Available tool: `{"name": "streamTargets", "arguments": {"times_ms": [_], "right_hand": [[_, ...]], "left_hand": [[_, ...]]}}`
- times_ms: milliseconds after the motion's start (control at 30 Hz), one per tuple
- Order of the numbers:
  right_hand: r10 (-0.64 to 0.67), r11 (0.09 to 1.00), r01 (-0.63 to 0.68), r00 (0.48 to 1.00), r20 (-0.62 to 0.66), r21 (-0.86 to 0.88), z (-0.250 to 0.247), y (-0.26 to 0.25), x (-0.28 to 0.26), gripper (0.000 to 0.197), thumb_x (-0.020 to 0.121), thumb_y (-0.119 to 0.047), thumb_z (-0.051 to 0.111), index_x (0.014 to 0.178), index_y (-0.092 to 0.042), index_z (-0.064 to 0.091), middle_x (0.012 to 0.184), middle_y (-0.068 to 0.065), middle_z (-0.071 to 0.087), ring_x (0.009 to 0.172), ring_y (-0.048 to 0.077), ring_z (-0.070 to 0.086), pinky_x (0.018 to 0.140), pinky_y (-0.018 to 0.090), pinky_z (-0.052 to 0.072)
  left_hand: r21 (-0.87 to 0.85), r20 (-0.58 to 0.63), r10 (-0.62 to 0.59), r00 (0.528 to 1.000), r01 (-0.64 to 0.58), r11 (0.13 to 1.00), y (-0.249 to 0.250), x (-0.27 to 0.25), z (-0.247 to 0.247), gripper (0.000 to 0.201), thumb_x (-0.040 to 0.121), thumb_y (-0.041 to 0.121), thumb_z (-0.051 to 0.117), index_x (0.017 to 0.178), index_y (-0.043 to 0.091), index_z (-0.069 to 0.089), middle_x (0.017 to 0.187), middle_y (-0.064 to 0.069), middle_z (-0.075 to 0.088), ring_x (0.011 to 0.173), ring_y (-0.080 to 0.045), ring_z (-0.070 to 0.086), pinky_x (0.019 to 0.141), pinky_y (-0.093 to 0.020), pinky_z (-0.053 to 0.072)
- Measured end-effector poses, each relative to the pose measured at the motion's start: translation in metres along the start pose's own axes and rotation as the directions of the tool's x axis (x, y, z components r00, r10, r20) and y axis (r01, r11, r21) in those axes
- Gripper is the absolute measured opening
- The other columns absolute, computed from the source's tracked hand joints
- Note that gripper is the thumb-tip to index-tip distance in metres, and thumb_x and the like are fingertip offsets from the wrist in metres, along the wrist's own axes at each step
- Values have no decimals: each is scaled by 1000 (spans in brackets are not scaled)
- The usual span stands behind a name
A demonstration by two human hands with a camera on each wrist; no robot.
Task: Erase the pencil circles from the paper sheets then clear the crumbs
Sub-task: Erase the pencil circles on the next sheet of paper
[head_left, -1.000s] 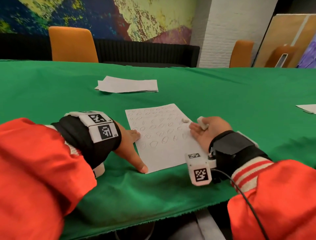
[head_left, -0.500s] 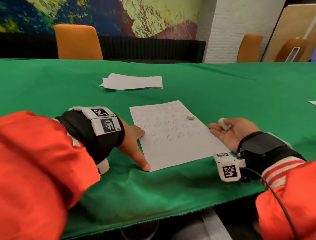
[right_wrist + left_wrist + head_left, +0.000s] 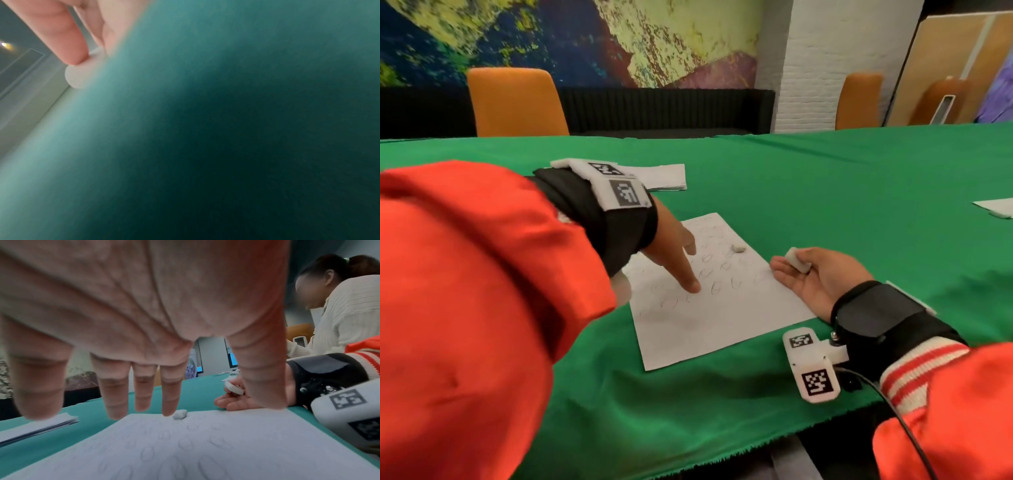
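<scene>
left hand [image 3: 674, 250]: palm down above the paper sheet [image 3: 715, 308], fingers [image 3: 170, 395] straight and spread, thumb tip at the sheet | right hand [image 3: 815, 281]: palm up, back resting on the table [image 3: 859, 205] just right of the sheet, thumb and fingers pinching a white eraser [image 3: 797, 264] | both sleeves orange, dark wrist straps

Green tablecloth [image 3: 825, 192]: matt woven fabric, frayed cut edge at near side. Paper sheet [image 3: 722, 318]: thin, matt white, faint grey pencil marks. Eraser [image 3: 797, 263]: white, smooth, dull rubbery look. Small eraser lump [image 3: 738, 248]: rough, crumbly. Orange sleeves [image 3: 465, 308]: smooth cloth, ribbed knit cuffs.
</scene>
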State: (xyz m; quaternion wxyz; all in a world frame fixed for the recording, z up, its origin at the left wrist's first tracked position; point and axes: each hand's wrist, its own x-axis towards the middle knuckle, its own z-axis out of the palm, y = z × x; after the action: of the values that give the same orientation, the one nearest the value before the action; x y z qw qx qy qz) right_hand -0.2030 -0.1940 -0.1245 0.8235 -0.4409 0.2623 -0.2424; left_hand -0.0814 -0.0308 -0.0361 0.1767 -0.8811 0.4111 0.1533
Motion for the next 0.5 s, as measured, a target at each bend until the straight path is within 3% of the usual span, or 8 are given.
{"name": "streamTargets", "arguments": {"times_ms": [167,267,333,400,500], "right_hand": [[13,1000,-13,1000,9,7,-2,0,3,16,97,0,35,112,6,39,98,22,55,85,26,59,77,36,51],[14,1000,-14,1000,5,11,-3,1,6,17,97,1,35,112,6,40,93,20,54,83,25,59,73,35,51],[21,1000,-21,1000,1,12,-3,1,7,13,97,1,35,104,6,44,91,20,53,81,25,59,75,35,51],[23,1000,-23,1000,-6,11,-4,1,8,12,97,1,35,93,3,46,92,21,53,79,25,58,79,36,50],[36,999,-36,999,-18,16,-4,0,9,12,96,2,36,90,1,46,91,21,54,77,25,58,78,34,53]], "left_hand": [[-138,1,86,996,-85,987,24,19,-13,77,85,48,63,149,26,25,150,0,35,135,-17,36,96,-23,28],[-163,21,119,993,-114,980,33,31,-12,82,83,46,65,150,27,20,153,0,30,138,-16,30,106,-25,24],[-182,39,135,990,-126,975,38,40,-10,86,82,46,66,151,28,18,154,1,26,139,-16,29,108,-25,23],[-135,21,152,988,-147,980,43,46,-8,87,82,51,64,151,29,15,157,4,20,142,-16,22,110,-28,21],[-59,0,182,983,-182,982,50,56,-2,89,82,59,59,152,30,11,159,7,10,145,-17,14,114,-35,15]]}}
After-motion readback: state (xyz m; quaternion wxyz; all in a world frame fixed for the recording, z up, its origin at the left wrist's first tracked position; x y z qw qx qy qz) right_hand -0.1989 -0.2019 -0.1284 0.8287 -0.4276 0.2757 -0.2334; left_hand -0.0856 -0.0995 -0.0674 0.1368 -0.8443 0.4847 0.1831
